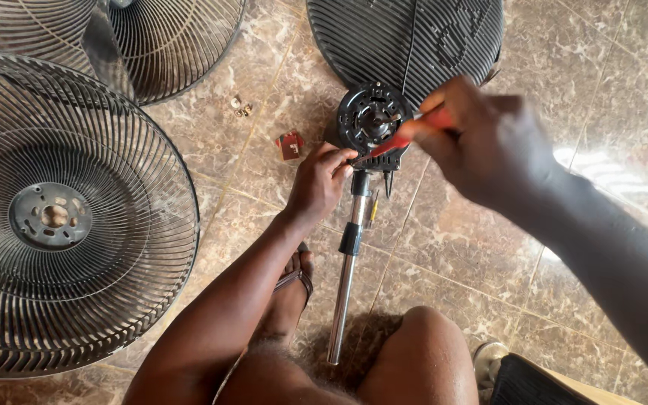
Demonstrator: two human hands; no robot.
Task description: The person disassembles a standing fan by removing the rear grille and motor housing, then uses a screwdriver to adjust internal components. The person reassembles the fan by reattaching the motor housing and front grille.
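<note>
Fan motor housing, the round black plastic-and-metal one (373,116), is sitting on the glossy brown marbled floor tiles (264,172) at the top of a shiny chrome pole (348,270) that's running down between the person's knees. Going left to right: a big round grey wire fan guard (76,217) is lying flat on the far left, ribbed spokes fanning out from a metal hub, with a second guard (174,45) overlapping above it. A few small brass-looking screws (241,107) and a little red block (290,144) are lying loose on the tile beside the motor. The left hand (320,184) is gripping the motor's lower edge where it meets the pole, fingers curled tight to steady it. The right hand (481,142) is clenching a red-handled screwdriver (414,131), tip pointing into the motor face. Looks like the unscrewing or prying stage is underway; I'd guess keeping the tip seated while the left holds the housing firm matters most. Behind, a dark ribbed plastic disc (406,37) is lying flat.
</note>
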